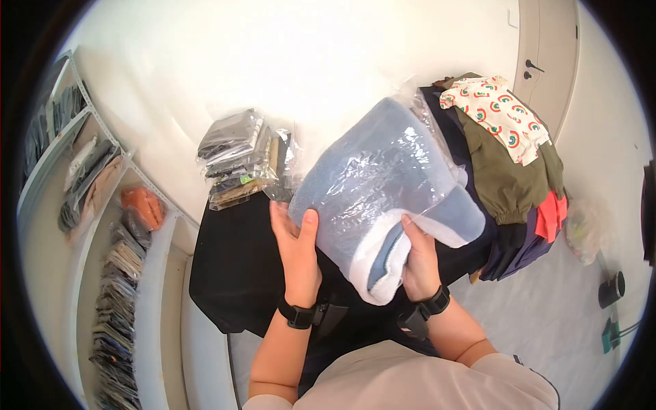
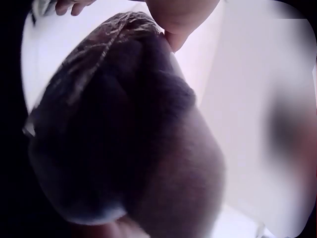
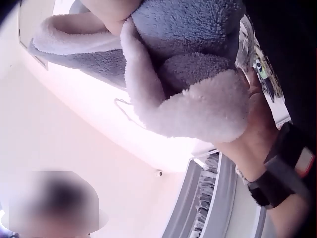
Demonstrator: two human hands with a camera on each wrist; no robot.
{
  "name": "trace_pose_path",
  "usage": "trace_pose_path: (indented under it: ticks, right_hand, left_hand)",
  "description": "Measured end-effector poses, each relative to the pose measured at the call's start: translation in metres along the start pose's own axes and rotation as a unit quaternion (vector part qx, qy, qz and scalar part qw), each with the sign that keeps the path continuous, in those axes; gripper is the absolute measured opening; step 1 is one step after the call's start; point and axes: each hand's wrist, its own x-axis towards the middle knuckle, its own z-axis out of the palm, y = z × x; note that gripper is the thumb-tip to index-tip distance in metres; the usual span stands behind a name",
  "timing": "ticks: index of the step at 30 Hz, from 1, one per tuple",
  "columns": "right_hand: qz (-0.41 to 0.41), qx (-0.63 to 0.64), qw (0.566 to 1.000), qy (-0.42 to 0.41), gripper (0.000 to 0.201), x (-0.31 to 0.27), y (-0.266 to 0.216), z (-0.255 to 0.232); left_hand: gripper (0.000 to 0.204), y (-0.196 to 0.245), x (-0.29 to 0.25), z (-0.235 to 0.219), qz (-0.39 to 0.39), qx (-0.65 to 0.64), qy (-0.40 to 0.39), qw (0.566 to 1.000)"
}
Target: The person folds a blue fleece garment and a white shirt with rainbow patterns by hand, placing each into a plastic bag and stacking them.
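Head view: brightly lit; wall [image 1: 307,55] washed out near top; glare streaked across plastic wrap [image 1: 410,147]; shelving [image 1: 160,294] bowed by wide-angle distortion, corners blacked out. Left wrist view: fleece bundle [image 2: 119,124] backlit, sunk in deep shadow, softly blurred; smudged patch seen at right. Right wrist view: background overexposed, pinkish; fleece texture rendered sharper, folds shaded; lower-left patch blurred out.

Over there, the right hand [image 3: 114,10] touches the blue fleece [image 3: 183,29], the left hand [image 3: 255,114] by its white fold [image 3: 203,111].
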Motion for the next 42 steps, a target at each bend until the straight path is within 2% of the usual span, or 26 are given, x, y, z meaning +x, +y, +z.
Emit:
trace_pose_path:
  ticks: [2, 3, 5, 7, 9, 14, 16, 17, 18, 19, 20, 21, 22, 23, 24, 25, 26, 28, 29, 32, 34, 35, 42]
  right_hand:
    - [0.008, 0.007, 1.000, -0.002, 0.030, 0.000, 0.006, -0.002]
    - [0.017, 0.015, 1.000, -0.002, 0.031, 0.001, 0.010, -0.003]
    - [0.015, 0.025, 1.000, 0.004, 0.031, 0.002, 0.016, -0.003]
    - [0.015, 0.035, 0.999, 0.012, 0.031, 0.007, 0.022, -0.009]
    - [0.065, 0.027, 0.997, 0.002, 0.034, 0.013, 0.024, -0.018]
    - [0.096, 0.047, 0.994, 0.012, 0.033, 0.019, 0.021, -0.021]
    - [0.071, 0.060, 0.996, 0.017, 0.031, 0.022, 0.027, -0.027]
    - [0.057, 0.065, 0.996, 0.029, 0.030, 0.021, 0.028, -0.027]
    - [0.036, 0.050, 0.997, 0.035, 0.029, 0.023, 0.031, -0.031]
    - [0.026, 0.053, 0.997, 0.044, 0.026, 0.021, 0.030, -0.028]
    - [0.017, 0.055, 0.997, 0.052, 0.024, 0.020, 0.030, -0.025]
    - [0.009, 0.046, 0.997, 0.067, 0.026, 0.021, 0.034, -0.024]
    - [0.008, 0.039, 0.998, 0.054, 0.027, 0.020, 0.036, -0.025]
    - [0.016, 0.033, 0.998, 0.051, 0.026, 0.016, 0.037, -0.024]
    - [0.025, 0.028, 0.998, 0.047, 0.025, 0.012, 0.039, -0.022]
    - [-0.068, -0.096, 0.993, 0.000, 0.023, 0.008, 0.042, -0.024]
    - [-0.065, -0.099, 0.993, -0.001, 0.023, 0.005, 0.043, -0.027]
    - [0.008, -0.016, 1.000, -0.023, 0.020, 0.002, 0.042, -0.027]
    - [0.011, -0.027, 1.000, -0.010, 0.018, 0.001, 0.040, -0.025]
    - [-0.028, -0.063, 0.998, 0.009, 0.016, -0.001, 0.035, -0.012]
    - [-0.043, -0.049, 0.998, 0.006, 0.017, -0.005, 0.037, -0.011]
    - [-0.059, -0.032, 0.998, 0.005, 0.017, -0.006, 0.038, -0.011]
    - [-0.032, -0.060, 0.997, -0.029, 0.019, 0.000, 0.021, -0.012]
  left_hand:
    - [0.063, 0.000, 0.001, -0.005, -0.126, -0.142, -0.072, 0.979]
    - [0.063, -0.001, 0.000, -0.005, -0.126, -0.144, -0.071, 0.979]
    - [0.057, -0.004, -0.005, -0.001, -0.180, -0.171, -0.082, 0.965]
    - [0.054, -0.012, -0.013, 0.003, -0.182, -0.165, -0.085, 0.966]
    - [0.053, -0.020, -0.027, 0.011, -0.207, -0.149, -0.086, 0.963]
    - [0.050, -0.035, -0.048, 0.010, -0.255, -0.118, -0.120, 0.952]
    - [0.050, -0.037, -0.041, 0.000, -0.233, -0.142, -0.084, 0.958]
    - [0.053, -0.035, -0.035, -0.008, -0.161, -0.046, -0.088, 0.982]
    - [0.055, -0.027, -0.036, 0.000, -0.049, 0.001, -0.030, 0.998]
    - [0.061, -0.018, -0.037, 0.000, 0.042, 0.193, 0.012, 0.980]
    - [0.060, -0.004, -0.037, 0.003, 0.163, 0.289, -0.028, 0.943]
    - [0.058, 0.014, -0.035, 0.008, 0.237, 0.374, -0.117, 0.889]
    - [0.056, 0.028, -0.034, 0.013, 0.306, 0.448, -0.203, 0.815]
    - [0.056, 0.036, -0.037, 0.021, 0.300, 0.447, -0.203, 0.818]
    - [0.054, 0.042, -0.041, 0.031, 0.303, 0.486, -0.280, 0.771]
    - [0.052, 0.043, -0.044, 0.037, 0.305, 0.520, -0.353, 0.716]
    - [0.052, 0.039, -0.044, 0.041, 0.303, 0.520, -0.350, 0.718]
    - [0.054, 0.027, -0.041, 0.043, 0.284, 0.557, -0.348, 0.698]
    - [0.054, 0.025, -0.040, 0.044, 0.286, 0.557, -0.345, 0.700]
    - [0.058, 0.018, -0.037, 0.046, 0.291, 0.574, -0.321, 0.695]
    - [0.062, 0.011, -0.038, 0.050, 0.296, 0.531, -0.313, 0.730]
    - [0.062, 0.010, -0.040, 0.052, 0.296, 0.532, -0.309, 0.731]
    - [0.064, 0.010, -0.055, 0.059, 0.334, 0.510, -0.395, 0.688]
